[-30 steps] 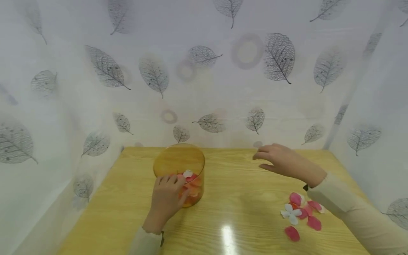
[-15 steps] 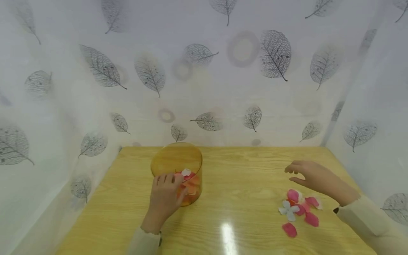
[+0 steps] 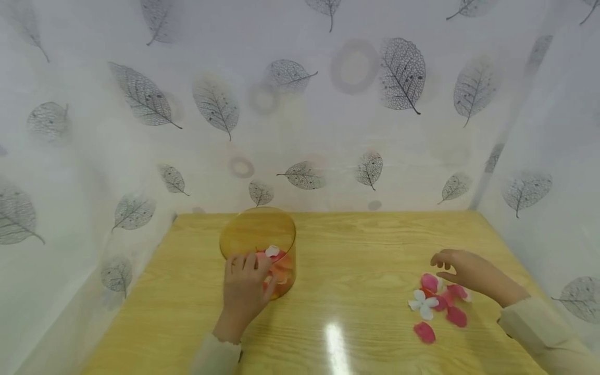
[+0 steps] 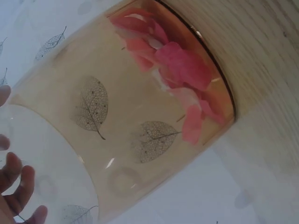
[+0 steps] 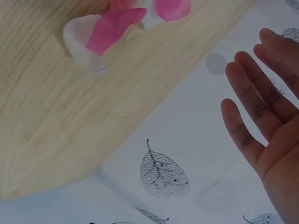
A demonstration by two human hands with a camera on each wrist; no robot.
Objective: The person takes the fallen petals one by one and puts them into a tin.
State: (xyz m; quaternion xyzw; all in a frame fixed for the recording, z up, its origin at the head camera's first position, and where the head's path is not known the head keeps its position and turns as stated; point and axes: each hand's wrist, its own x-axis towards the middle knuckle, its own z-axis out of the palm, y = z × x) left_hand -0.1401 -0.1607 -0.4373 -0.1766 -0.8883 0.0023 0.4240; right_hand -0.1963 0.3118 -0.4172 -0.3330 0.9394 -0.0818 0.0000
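A see-through amber cylindrical container (image 3: 259,229) stands on the left half of the table, its mouth wide open. Pink and white petals (image 4: 182,65) lie heaped in its bottom. My left hand (image 3: 246,291) holds the container at its near rim, with the fingers over the edge and the thumb by the outer wall. To the right, my right hand (image 3: 471,268) hovers just above a loose pile of petals (image 3: 442,299), its fingers slightly bent and nothing in them. The pile mixes pink, red and white petals, with a white four-petalled flower (image 3: 423,304) at its left.
A light wooden table (image 3: 347,260) carries everything. White sheets (image 3: 300,125) printed with grey leaves enclose it at the back and both sides. One dark pink petal (image 3: 424,332) lies apart, nearer the front. A light reflection shines on the front middle of the table.
My right hand has moved right and down from the back middle of the table to over the petal pile. My left hand stays at the container. The head view has shifted slightly.
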